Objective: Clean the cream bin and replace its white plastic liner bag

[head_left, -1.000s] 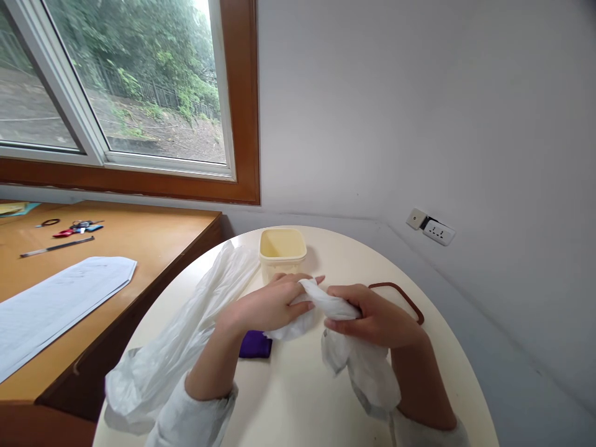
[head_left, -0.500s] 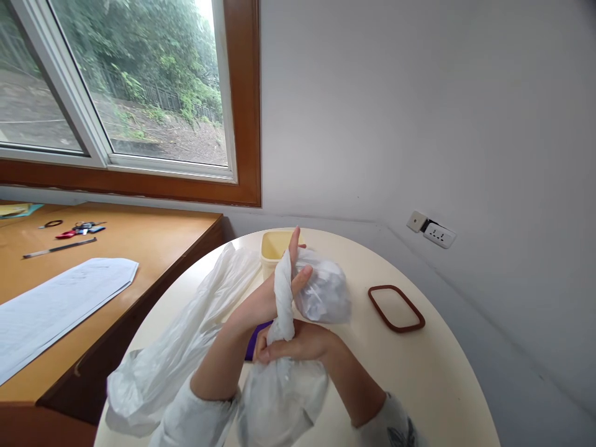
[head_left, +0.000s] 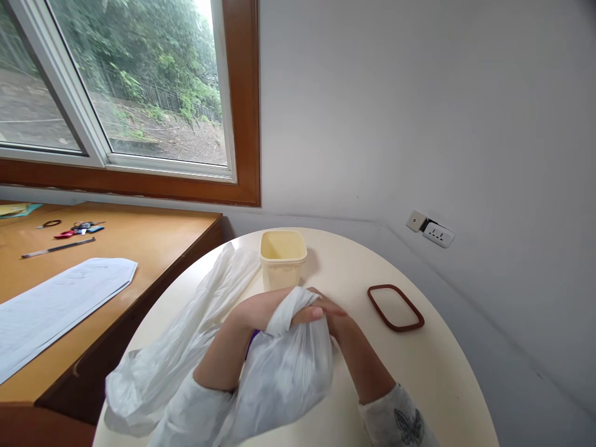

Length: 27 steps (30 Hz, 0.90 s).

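A white plastic bag (head_left: 288, 379) hangs in front of me, bunched and twisted, its lower part bulging toward me. Its twisted neck loops over my left hand (head_left: 267, 307), whose thumb lies against the bag and whose other fingers are partly covered. My right hand (head_left: 321, 298) comes in from the right and meets the left one at the bag's neck; its fingers are hidden behind the bag and the left hand. Just behind both hands stands a pale yellow plastic container (head_left: 282, 267), open at the top. A sliver of something purple (head_left: 252, 340) shows beside the bag.
Another white plastic bag (head_left: 167, 360) lies flattened along the table's left side. On the right lies a brown rounded frame (head_left: 395, 308). The round table (head_left: 419, 372) stands close to the wall. A wooden desk (head_left: 153, 230) holds papers (head_left: 69, 288), keys (head_left: 81, 228) and a pen (head_left: 58, 248).
The hands have come together, the left turning over and lowering. The bag's clump right of the hands has swung away, and the bag now hangs in front. The yellow container shows more fully.
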Tool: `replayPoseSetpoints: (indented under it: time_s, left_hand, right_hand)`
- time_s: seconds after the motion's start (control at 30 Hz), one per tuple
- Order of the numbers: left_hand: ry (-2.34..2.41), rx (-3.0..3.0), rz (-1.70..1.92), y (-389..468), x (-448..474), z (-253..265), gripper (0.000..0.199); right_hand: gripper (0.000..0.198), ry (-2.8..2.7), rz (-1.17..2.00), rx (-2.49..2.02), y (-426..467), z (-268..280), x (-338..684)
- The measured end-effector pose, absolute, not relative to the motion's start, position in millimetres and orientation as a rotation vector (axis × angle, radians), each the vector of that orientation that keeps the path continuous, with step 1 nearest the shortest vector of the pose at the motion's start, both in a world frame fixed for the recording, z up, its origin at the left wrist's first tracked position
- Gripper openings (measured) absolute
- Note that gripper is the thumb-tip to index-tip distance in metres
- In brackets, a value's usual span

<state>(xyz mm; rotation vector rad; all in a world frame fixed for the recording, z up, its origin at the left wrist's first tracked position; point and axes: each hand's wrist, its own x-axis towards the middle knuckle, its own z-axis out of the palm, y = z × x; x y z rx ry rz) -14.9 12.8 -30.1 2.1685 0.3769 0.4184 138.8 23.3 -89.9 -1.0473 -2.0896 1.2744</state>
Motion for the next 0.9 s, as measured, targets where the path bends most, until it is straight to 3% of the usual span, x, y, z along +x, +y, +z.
replayPoseSetpoints:
  time_s: [0.1,0.2,0.33,0.57,0.9]
  left_hand:
    - [0.422,2.125,0.410,17.5,-10.8,-36.1,0.035]
    - [0.530,2.078,0.561,20.1,-5.5,-43.2,0.030]
    - [0.796,1.962,0.882,23.0,1.0,-51.6,0.032]
    - [0.986,1.841,1.029,32.9,8.1,-66.6,0.035]
    - [1.093,1.970,0.946,32.4,0.5,-62.4,0.020]
  right_hand:
    - [0.014,-1.860,1.491,-1.038,29.6,-91.3,142.7]
    - [0.010,-1.579,1.485,-1.024,36.7,-97.3,145.7]
    - [0.011,-1.496,1.124,-1.162,41.6,-101.9,148.1]
    - [0.003,-1.645,0.097,-1.329,33.1,-88.0,149.9]
    - [0.014,-1.821,-0.036,-1.173,22.9,-69.8,163.0]
